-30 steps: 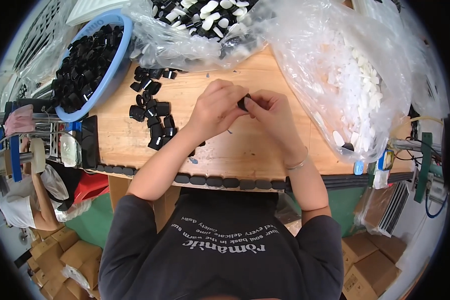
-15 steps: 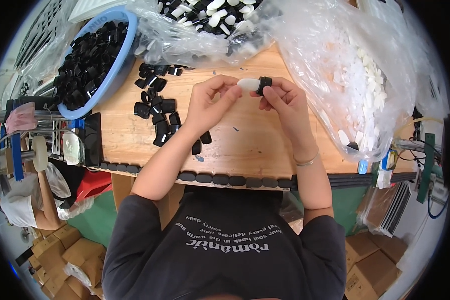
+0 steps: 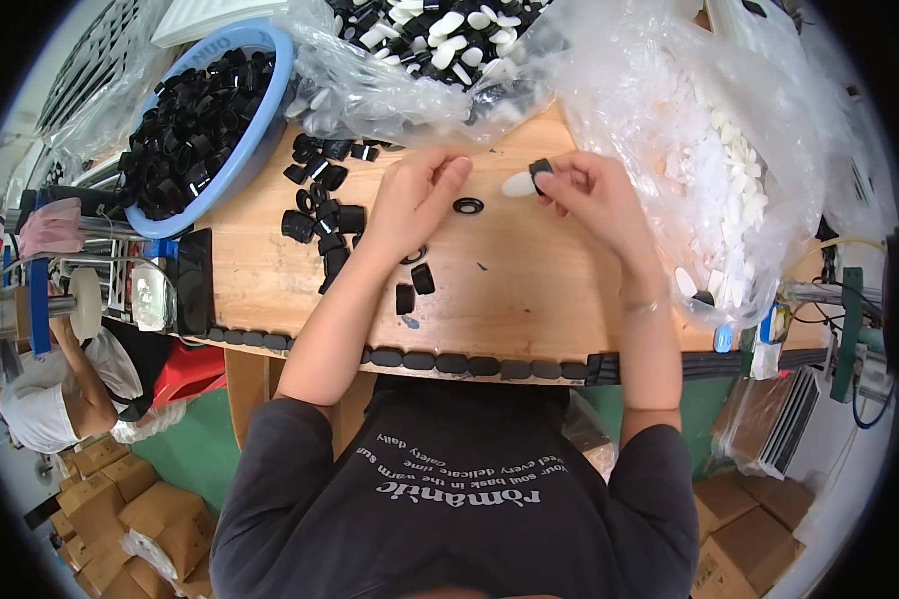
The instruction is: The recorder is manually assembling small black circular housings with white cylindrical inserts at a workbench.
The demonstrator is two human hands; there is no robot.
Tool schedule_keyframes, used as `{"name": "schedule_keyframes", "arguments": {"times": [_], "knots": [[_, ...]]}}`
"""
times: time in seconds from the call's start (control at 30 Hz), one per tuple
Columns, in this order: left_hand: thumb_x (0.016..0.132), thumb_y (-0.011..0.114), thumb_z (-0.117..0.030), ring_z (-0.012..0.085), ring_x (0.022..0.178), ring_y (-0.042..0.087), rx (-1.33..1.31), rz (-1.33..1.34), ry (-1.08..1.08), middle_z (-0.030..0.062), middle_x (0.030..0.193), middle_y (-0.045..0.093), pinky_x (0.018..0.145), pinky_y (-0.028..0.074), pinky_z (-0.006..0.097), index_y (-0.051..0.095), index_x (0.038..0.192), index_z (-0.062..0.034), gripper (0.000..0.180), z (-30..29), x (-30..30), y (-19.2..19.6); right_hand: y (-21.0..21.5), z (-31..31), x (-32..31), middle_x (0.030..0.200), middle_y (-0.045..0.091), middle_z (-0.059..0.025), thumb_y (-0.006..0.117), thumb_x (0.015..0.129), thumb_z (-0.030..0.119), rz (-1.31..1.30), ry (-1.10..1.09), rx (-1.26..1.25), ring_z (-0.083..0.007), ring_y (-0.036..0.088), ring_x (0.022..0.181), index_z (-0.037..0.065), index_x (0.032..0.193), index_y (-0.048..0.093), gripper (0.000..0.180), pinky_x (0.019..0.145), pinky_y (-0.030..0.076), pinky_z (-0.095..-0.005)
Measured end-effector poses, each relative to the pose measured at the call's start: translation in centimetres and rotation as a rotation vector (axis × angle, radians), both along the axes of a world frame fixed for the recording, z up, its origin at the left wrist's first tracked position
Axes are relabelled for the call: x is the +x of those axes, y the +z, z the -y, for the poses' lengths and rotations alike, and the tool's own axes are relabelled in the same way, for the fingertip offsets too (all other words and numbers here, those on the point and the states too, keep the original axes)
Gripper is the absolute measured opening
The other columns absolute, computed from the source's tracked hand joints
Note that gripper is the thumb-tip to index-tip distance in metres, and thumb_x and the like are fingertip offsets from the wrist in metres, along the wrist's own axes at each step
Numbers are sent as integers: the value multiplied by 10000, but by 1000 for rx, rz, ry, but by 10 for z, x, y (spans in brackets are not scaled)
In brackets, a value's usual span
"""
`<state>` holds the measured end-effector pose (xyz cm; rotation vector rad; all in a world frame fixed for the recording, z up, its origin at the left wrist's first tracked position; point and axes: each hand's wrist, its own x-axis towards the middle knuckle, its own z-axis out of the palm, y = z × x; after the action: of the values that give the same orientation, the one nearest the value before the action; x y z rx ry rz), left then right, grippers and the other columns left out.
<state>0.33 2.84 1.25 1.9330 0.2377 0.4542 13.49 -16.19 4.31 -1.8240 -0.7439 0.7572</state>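
In my right hand (image 3: 589,195) is a small white oval paddle-like piece (image 3: 517,185) with a black plastic collar (image 3: 539,176) around one end. The thumb and fingers pinch the collar, and the white end points left. My left hand (image 3: 418,195) hovers over the wooden table (image 3: 529,290) with its fingers curled against the thumb; anything inside them is hidden. Just right of it lies a flat black ring (image 3: 468,206). Beside my left wrist and forearm are several loose black collars (image 3: 328,222), two of them (image 3: 414,288) nearer the table's front edge.
A blue basin (image 3: 282,95) full of black collars stands at the far left. Behind the hands, an open plastic bag (image 3: 390,110) holds black-and-white pieces. Another clear bag (image 3: 649,160) with white pieces (image 3: 737,190) lies at right. Black ovals (image 3: 451,360) line the front edge.
My left hand has come away from the white end and moved slightly left. The right hand keeps the piece and has shifted right. The flat black ring now shows between the hands.
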Motion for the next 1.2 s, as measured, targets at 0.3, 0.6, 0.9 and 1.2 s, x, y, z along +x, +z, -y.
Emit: {"name": "schedule_keyframes", "arguments": {"times": [0.3, 0.6, 0.9, 1.2], "knots": [[707, 749, -154, 365, 918, 561, 583, -37, -79, 189, 971, 577, 790, 468, 412, 553, 988, 3, 377, 8, -3, -27, 60, -73, 33, 1056, 656, -164, 696, 824, 267, 602, -242, 497, -173, 662, 855, -30, 1145, 597, 449, 727, 523, -264], [749, 673, -30, 373, 880, 574, 613, -102, -92, 177, 906, 598, 748, 479, 422, 570, 949, -14, 225, 10, -1, -28, -26, 142, 177, 897, 705, -106, 666, 823, 111, 598, -860, -19, -150, 677, 745, -12, 1006, 667, 220, 655, 521, -266], [814, 640, -23, 258, 747, 609, 408, 102, -153, 139, 910, 612, 647, 474, 285, 596, 1053, -8, 243, 8, 3, -26, -34, 198, 221, 1027, 646, -154, 570, 797, 74, 1079, -438, -869, -329, 627, 941, 99, 1027, 666, 250, 810, 508, -426], [771, 667, 36, 128, 758, 583, 83, 49, -94, 70, 939, 622, 664, 469, 242, 608, 1073, -9, 310, 15, 3, -19, -36, 196, 231, 1014, 637, -176, 541, 799, 54, 1203, -332, -979, -345, 610, 977, 63, 1006, 647, 232, 829, 495, -453]]}}
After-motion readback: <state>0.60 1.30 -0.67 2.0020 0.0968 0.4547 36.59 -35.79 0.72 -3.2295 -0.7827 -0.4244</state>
